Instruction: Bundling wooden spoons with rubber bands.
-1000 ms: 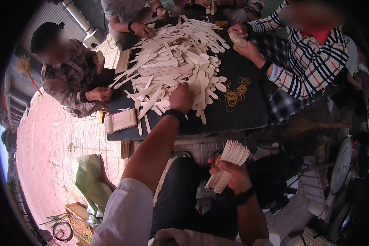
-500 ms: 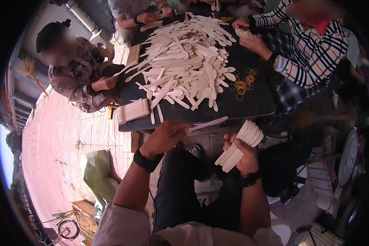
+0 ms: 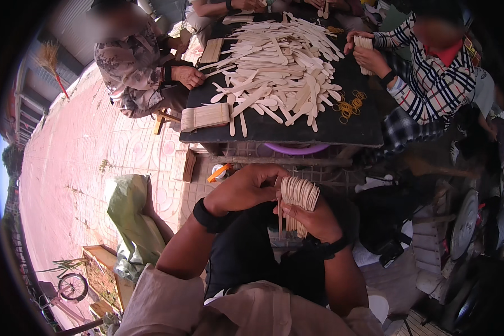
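My right hand [image 3: 315, 219] is closed round a thick stack of flat wooden spoons [image 3: 300, 193], held upright over my lap with the rounded ends up. My left hand [image 3: 246, 187] meets the stack's left side, thumb and fingers pinched on a single wooden spoon [image 3: 280, 219] that stands along the row. The left fingertips are partly hidden against the stack. Beyond my hands, a big loose heap of wooden spoons [image 3: 285, 67] covers the middle of the black table [image 3: 252, 133]. A finished-looking bundle of spoons [image 3: 205, 117] lies on its near left corner.
Yellow rubber bands [image 3: 350, 106] lie at the table's right side. Co-workers sit around it; one in a checked shirt [image 3: 431, 73] holds a spoon stack. More bundles [image 3: 183, 165] stand on the paving. A purple basin [image 3: 297, 150] sits under the table, and a green sack [image 3: 131, 215] at my left.
My left hand has brought its single spoon rightward to the stack. The right hand has moved left and turned the stack from slanted to upright. The view has shifted too.
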The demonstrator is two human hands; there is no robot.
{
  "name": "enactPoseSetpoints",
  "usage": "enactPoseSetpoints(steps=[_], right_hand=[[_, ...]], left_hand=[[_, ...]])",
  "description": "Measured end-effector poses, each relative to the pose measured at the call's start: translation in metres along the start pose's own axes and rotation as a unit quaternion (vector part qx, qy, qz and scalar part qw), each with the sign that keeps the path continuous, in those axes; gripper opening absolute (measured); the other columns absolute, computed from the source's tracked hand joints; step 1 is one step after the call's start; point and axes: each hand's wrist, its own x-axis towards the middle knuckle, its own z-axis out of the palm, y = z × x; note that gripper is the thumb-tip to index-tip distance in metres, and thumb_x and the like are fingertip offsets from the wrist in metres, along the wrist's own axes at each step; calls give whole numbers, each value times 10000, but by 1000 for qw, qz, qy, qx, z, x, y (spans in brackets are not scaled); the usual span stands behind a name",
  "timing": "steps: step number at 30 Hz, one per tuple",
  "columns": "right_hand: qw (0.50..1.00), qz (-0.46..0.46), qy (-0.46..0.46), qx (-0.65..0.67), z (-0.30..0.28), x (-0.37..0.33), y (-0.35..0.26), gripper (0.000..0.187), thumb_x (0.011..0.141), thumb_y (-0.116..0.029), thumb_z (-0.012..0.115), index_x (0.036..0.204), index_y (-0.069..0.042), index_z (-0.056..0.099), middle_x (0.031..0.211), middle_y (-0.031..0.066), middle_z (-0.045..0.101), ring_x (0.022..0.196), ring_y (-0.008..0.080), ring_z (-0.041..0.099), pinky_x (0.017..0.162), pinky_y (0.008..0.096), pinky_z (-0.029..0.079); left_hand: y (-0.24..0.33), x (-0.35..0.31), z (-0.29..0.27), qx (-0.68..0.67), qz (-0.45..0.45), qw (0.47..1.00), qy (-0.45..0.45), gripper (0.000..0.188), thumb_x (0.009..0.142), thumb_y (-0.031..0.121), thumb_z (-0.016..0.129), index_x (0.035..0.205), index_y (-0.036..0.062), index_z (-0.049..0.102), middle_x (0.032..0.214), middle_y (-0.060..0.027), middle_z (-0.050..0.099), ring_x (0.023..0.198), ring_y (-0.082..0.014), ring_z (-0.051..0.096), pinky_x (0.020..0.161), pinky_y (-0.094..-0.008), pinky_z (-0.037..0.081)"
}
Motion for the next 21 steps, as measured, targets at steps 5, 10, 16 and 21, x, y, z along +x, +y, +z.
enactPoseSetpoints(steps=[5, 10, 16, 21], right_hand=[[989, 16, -1, 149, 17, -15, 6, 340, 865, -11, 532, 1195, -8, 451, 970, 69, 586, 843, 186, 616, 738, 312, 519], [985, 39, -7, 168, 25, -23, 17, 381, 860, -2, 527, 1227, -12, 427, 990, 87, 583, 836, 210, 621, 745, 324, 517], [970, 29, -71, 232, 28, -28, 32, 401, 823, -44, 602, 1197, -34, 456, 976, 106, 589, 810, 218, 620, 734, 346, 512], [961, 35, -74, 263, 26, -28, 30, 394, 802, -49, 624, 1163, -41, 466, 946, 112, 593, 801, 219, 620, 725, 359, 519]], left_hand=[[-2, -29, 7, 25, 37, 998, 39, 265, 816, 46, 613, 1065, -8, 538, 792, -40, 609, 735, -56, 538, 659, -233, 437], [5, -42, 13, 259, 147, 949, 101, 286, 800, 61, 641, 1054, -14, 532, 724, -78, 591, 667, -109, 586, 604, -266, 450], [1, -53, 22, 140, 116, 981, 68, 373, 778, 96, 683, 1090, -12, 512, 708, -71, 588, 608, -134, 594, 583, -267, 459], [-12, -42, 30, 182, 202, 958, 94, 499, 754, 162, 725, 1162, 2, 489, 737, -43, 553, 633, -95, 557, 557, -245, 446]])
